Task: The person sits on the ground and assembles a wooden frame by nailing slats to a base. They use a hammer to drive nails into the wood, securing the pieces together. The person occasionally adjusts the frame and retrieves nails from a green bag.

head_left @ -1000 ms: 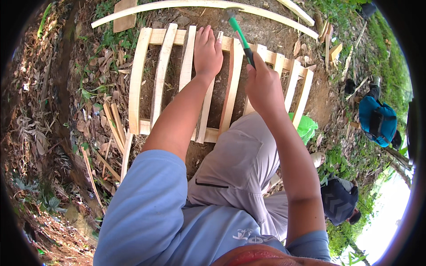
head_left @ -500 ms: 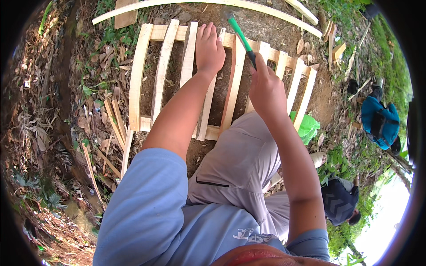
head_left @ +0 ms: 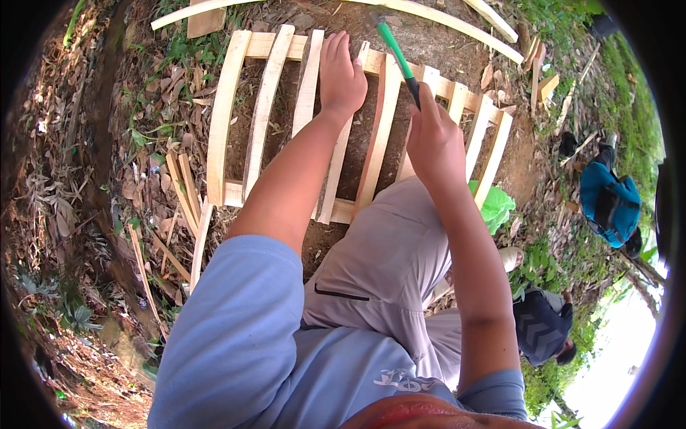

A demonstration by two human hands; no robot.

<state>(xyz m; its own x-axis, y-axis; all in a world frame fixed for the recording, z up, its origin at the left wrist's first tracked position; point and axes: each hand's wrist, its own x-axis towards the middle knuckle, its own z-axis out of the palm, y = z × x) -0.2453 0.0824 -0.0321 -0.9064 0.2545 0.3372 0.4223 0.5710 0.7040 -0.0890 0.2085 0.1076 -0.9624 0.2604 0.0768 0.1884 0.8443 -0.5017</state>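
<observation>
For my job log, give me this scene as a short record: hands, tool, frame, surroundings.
Left hand: open, laid over the far rail of the wooden frame
Right hand: grip closed around the hammer
Tool: hammer with green and black handle; head blurred
Frame: pale slats across two rails
Ground: bare soil, dry leaves, loose sticks at left
Beyond frame: long curved-looking strip
Right side: crumpled green plastic; two other people, one wearing teal

green-and-black hammer (head_left: 395,48) slants over a pale slatted wooden frame (head_left: 379,129).
</observation>
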